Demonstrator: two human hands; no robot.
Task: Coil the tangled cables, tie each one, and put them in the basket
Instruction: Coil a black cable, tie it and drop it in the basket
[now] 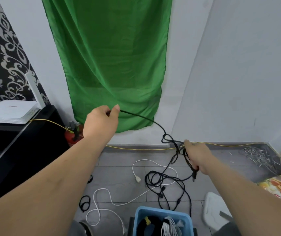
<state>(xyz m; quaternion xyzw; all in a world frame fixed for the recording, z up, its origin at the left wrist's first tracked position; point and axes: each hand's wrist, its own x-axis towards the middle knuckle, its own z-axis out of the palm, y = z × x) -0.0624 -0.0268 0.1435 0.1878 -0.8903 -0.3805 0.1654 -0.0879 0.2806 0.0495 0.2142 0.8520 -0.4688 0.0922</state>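
My left hand [100, 120] is raised in front of the green cloth and pinches a black cable [146, 119] between thumb and fingers. That cable runs down to the right into a knot, then to my right hand [198, 155], which grips a few loops of it with a plug end hanging below. More of the black cable lies tangled on the grey floor [167, 186]. A white cable [112, 201] winds loose over the tiles. The blue basket [142, 212] stands at the bottom and holds a coiled black cable and a coiled white one.
Black loop ties [84, 202] lie on the floor at left. A black cabinet [25, 142] with a white router [10, 113] stands left, a red extinguisher [73, 135] beside it. A yellow wire [136, 148] runs along the wall. Metal scraps [257, 155] lie at right.
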